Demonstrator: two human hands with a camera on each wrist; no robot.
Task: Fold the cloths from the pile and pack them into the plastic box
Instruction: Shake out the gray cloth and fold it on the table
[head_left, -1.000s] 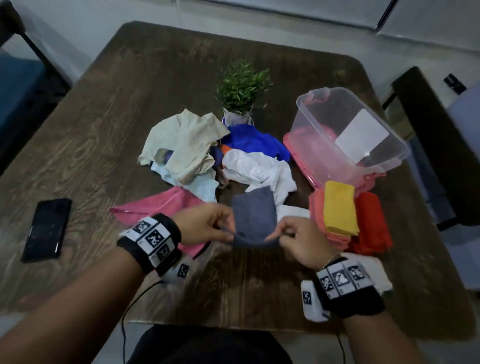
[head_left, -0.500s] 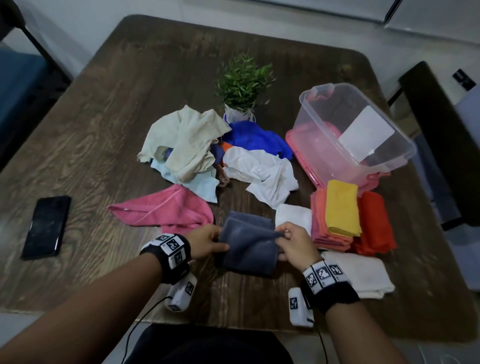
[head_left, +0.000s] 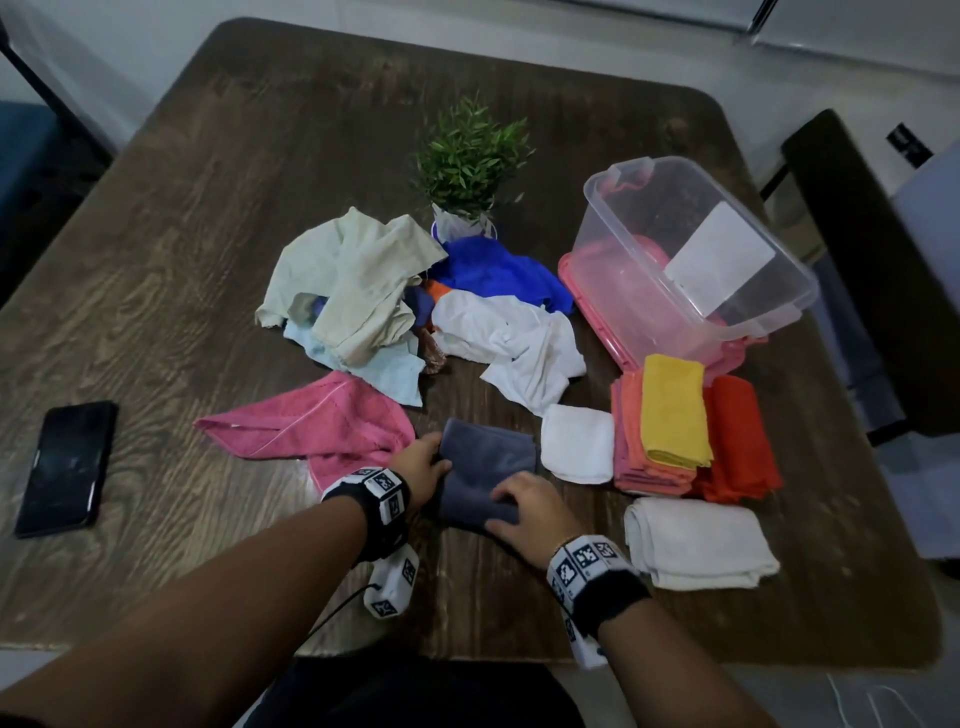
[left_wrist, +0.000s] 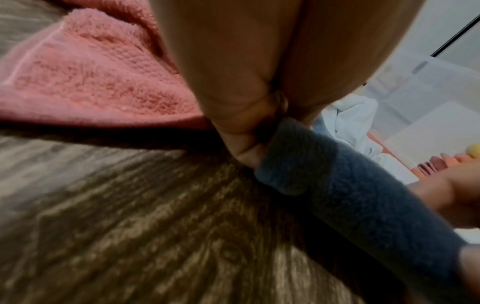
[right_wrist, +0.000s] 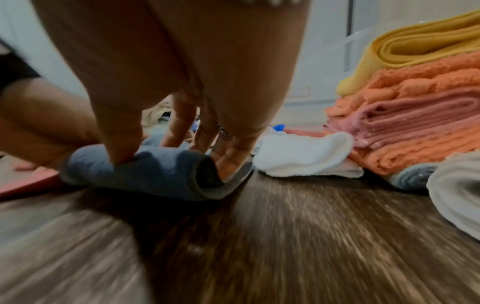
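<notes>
1. Left hand (head_left: 418, 465) grips the left edge of the folded grey cloth (head_left: 485, 467).
2. Right hand (head_left: 524, 506) pinches its near-right corner, thumb on top.
3. Cloth lies flat on the table (head_left: 208, 218) between both hands.
4. Plastic box (head_left: 691, 260) sits beyond the right hand, well apart.

3 cameras: 1 on the head, 1 on each wrist.

The head view looks steeply down and forward over the whole wooden table (head_left: 182, 249), from the near edge to the plastic box (head_left: 691, 249). The left wrist view sits low and very close beside the left hand (left_wrist: 233, 61), facing right along the grey cloth (left_wrist: 350, 195). The right wrist view, equally low, faces forward past the right hand (right_wrist: 182, 72). All 3 share that cloth; each wrist view catches the opposite hand.
</notes>
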